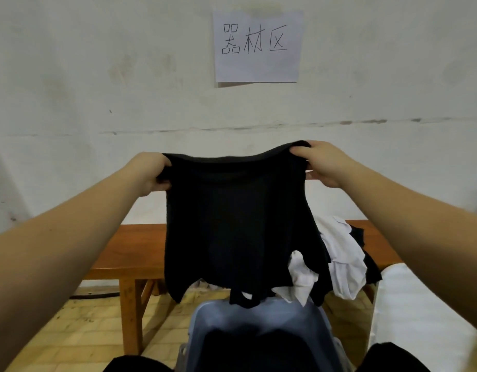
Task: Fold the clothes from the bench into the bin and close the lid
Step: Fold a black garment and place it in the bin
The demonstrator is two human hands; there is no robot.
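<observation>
The person holds a black garment (232, 224) up in front of the wall, stretched between both hands. The left hand (151, 173) grips its upper left corner with curled fingers, and the right hand (321, 163) pinches the upper right edge, slightly higher. The cloth hangs down over the blue bin (258, 326) (its lower hem reaches the rim). Behind it, white and black clothes (342, 253) lie heaped on the wooden surface (130, 245).

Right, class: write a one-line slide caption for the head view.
Both hands, left and right, hold a black garment up over the open blue bin before the wooden bench.
</observation>
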